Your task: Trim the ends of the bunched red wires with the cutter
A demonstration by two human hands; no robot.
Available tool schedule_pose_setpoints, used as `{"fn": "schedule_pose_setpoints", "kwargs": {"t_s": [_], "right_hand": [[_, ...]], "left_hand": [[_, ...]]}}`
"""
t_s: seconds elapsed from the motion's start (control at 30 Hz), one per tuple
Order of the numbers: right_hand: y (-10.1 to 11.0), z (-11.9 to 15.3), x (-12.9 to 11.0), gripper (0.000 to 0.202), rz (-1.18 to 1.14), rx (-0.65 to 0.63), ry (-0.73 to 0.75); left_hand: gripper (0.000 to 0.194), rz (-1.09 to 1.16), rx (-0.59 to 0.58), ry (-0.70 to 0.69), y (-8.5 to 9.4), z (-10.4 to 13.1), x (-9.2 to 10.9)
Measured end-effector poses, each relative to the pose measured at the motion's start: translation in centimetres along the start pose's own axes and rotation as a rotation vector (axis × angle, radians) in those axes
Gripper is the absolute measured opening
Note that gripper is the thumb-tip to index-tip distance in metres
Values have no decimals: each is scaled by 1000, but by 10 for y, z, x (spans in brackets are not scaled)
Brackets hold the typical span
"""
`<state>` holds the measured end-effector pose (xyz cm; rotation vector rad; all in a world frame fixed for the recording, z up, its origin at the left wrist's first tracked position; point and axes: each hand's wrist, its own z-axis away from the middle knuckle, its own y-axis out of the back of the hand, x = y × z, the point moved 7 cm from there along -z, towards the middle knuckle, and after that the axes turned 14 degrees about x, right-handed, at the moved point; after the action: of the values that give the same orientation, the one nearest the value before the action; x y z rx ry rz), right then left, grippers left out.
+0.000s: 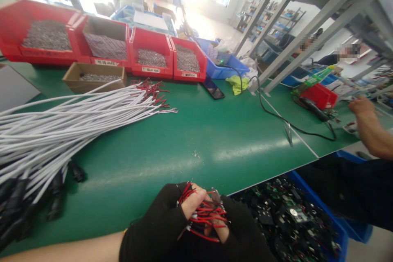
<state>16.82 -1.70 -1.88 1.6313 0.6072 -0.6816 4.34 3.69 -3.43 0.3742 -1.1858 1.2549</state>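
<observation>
Both of my hands wear black fingerless gloves and meet at the front edge of the green table (190, 147). Between them is a bundle of short red and black wires (208, 215). My left hand (172, 213) has its thumb pressed on the wires, and my right hand (233, 221) closes round them from the other side. White cables (76, 127) with red wire ends lie across the table at the left, their black connectors (55, 196) toward the near edge. A small wrench (168, 110) sits by the cable ends.
Red bins (153, 55) of small metal parts line the back, with a cardboard box (92, 77) before them. A phone (213, 89) lies near a blue bin (227, 67). A blue crate (340, 233) of black parts stands below, right. Another person's arm (371, 127) reaches in from the right.
</observation>
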Motion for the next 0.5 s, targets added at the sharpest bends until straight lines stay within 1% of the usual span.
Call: {"fn": "schedule_pose_setpoints", "kwargs": {"t_s": [0.17,0.23,0.4,0.5], "right_hand": [[0,0,0,32,18,-1,6],[0,0,0,32,22,-2,5],[0,1,0,32,25,0,2],[0,1,-1,32,17,2,1]], "left_hand": [[52,-110,36,-55,4,-2,-1],[51,-69,25,-42,3,-1,-1],[43,47,-16,10,-1,1,-2],[44,93,-40,45,-5,2,1]]}}
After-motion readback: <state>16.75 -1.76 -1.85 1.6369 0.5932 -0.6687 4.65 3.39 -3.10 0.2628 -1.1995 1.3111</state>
